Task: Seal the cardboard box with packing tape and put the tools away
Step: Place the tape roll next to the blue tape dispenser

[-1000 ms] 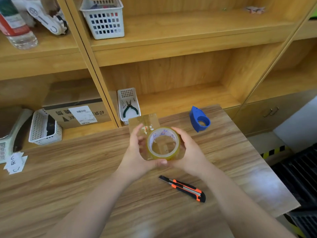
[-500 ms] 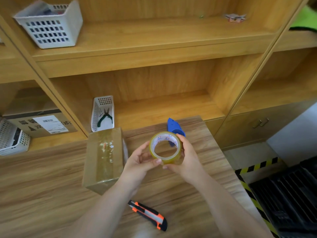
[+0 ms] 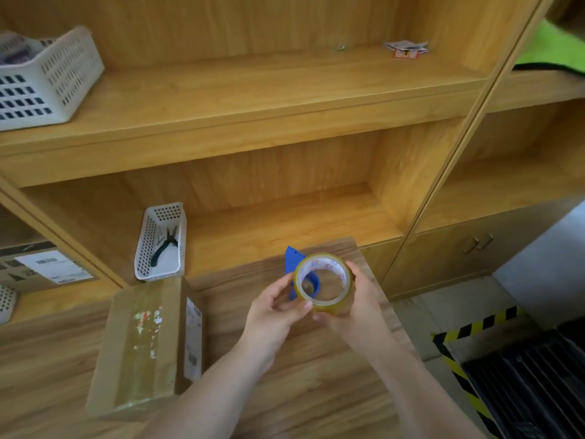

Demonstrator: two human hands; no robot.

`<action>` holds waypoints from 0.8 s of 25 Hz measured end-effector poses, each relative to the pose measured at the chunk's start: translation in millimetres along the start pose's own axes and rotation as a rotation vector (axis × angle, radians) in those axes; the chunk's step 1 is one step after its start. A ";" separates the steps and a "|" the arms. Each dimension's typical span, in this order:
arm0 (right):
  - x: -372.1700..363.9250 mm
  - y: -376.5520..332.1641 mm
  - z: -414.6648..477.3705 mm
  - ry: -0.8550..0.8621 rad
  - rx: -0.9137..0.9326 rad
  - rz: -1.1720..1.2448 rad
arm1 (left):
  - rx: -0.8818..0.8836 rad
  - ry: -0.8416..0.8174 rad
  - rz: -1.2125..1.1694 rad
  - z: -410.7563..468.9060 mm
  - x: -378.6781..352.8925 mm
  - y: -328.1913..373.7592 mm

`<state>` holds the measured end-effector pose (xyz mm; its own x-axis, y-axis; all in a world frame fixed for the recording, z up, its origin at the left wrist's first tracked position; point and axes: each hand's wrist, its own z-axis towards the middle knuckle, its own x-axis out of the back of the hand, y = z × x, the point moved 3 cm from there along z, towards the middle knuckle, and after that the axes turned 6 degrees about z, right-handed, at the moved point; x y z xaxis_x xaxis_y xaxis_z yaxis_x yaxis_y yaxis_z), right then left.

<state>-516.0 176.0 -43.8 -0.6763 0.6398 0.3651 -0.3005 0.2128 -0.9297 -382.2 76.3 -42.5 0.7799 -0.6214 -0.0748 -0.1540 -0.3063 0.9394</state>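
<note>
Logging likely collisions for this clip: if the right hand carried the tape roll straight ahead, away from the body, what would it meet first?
Probably the blue tape dispenser standing on the table right behind the tape roll held by the right hand and left hand. Depth is unclear; beyond it lies the lower shelf.

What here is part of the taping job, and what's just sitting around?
Part of the job: tape roll held in both hands, cardboard box, blue dispenser.
Lying about: pliers in white basket, larger basket, crumpled wrapper.
</note>
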 end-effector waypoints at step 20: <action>12.4 104.6 95.3 0.154 -0.267 0.016 | 0.348 0.046 -0.204 120.1 -68.8 -28.8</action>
<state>-619.9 135.8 -132.0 -0.5638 0.7445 0.3574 -0.0890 0.3755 -0.9225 -504.3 41.2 -104.6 0.8411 -0.4918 -0.2252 -0.1830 -0.6506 0.7371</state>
